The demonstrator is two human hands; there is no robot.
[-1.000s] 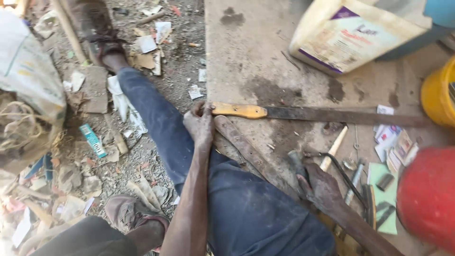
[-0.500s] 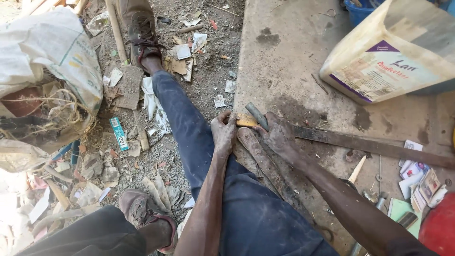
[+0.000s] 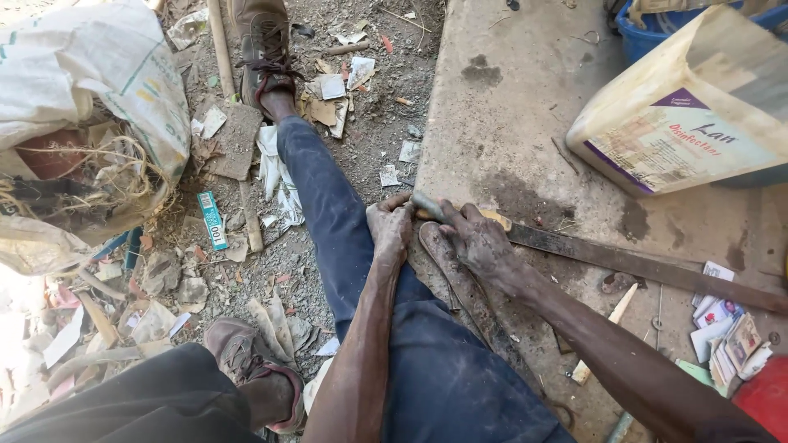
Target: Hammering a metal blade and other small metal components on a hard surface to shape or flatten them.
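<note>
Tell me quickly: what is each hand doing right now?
Left hand: fingers curled shut, pressing down on the end of the worn strip over the knee.
Right hand: closed around a small metal tool, tip at the strip's end.

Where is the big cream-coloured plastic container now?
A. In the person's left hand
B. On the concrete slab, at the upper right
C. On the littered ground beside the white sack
B: the cream container lies tilted on the concrete slab, far from both hands.

Sunlight fell on a dirt floor (image 3: 369,139) littered with paper scraps and wood bits, beside a stained concrete surface (image 3: 525,107) and a white sack (image 3: 90,90).
</note>
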